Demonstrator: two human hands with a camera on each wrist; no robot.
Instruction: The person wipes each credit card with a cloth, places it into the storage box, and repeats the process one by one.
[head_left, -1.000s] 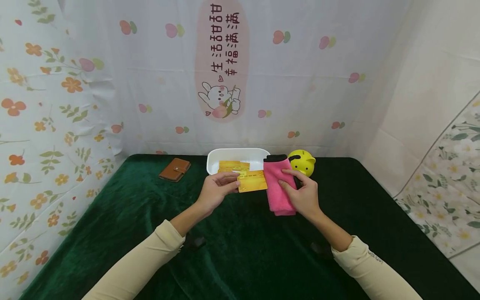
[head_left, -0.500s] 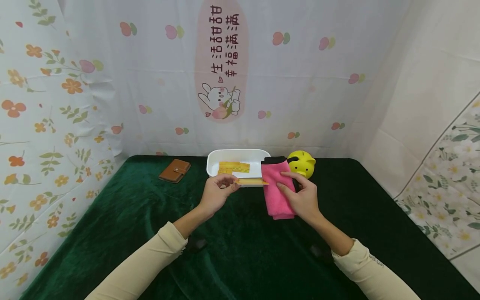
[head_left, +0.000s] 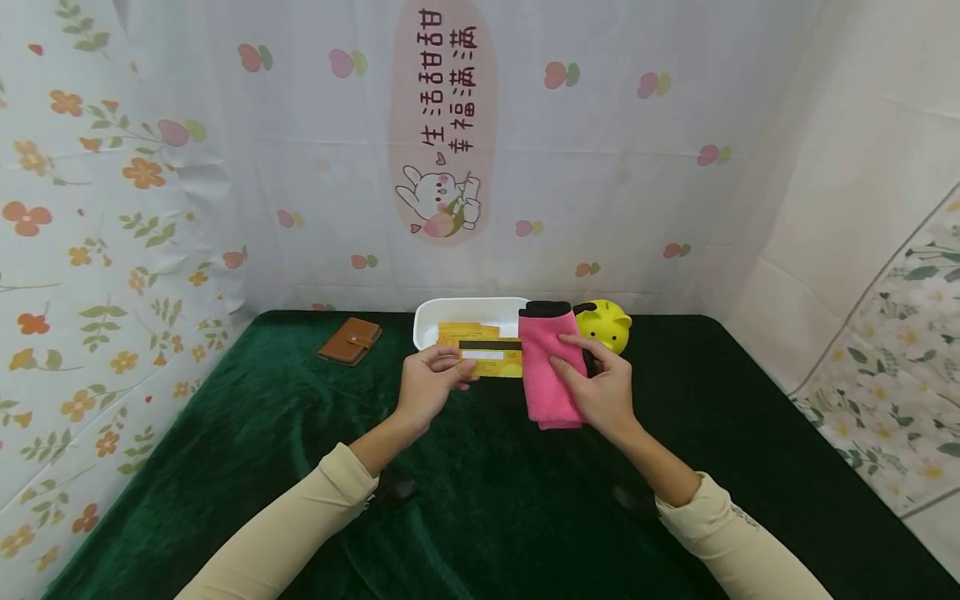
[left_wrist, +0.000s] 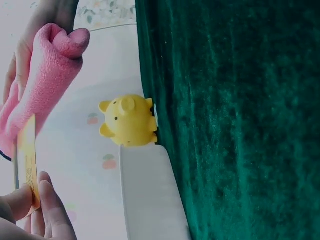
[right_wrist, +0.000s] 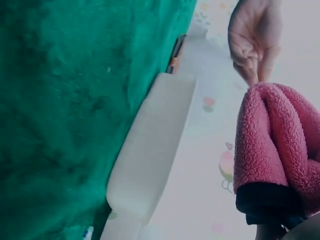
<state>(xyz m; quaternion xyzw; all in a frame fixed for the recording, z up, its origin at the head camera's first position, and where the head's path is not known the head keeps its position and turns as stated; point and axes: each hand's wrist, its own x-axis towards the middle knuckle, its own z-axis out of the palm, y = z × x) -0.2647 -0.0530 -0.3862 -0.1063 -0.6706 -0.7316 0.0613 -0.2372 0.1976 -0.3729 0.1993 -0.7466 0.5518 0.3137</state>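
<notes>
Between thumb and fingers of my left hand (head_left: 426, 390) is a yellow bank card (head_left: 497, 357). Its back, with a black stripe and a white strip, faces the head camera. My right hand (head_left: 606, 390) grips a folded pink towel (head_left: 546, 379) with black trim, thumb in front. The card's right end meets the towel's left edge; whether it lies behind the fabric is hard to tell. In the left wrist view the card (left_wrist: 29, 160) appears nearly edge-on below the towel (left_wrist: 52, 75). From the right wrist, the rolled towel (right_wrist: 270, 145) hides the card.
Behind the hands stands a white tray (head_left: 426, 315) with several yellow cards (head_left: 468, 331) in it. A yellow piggy bank (head_left: 613, 323) is to its right, partly hidden by the towel and right hand. On the left lies a brown wallet (head_left: 350, 340) on the green cloth (head_left: 300, 417).
The card has turned over, from its gold front through edge-on to its striped back. The towel and right hand have shifted slightly left, and both hands keep their hold.
</notes>
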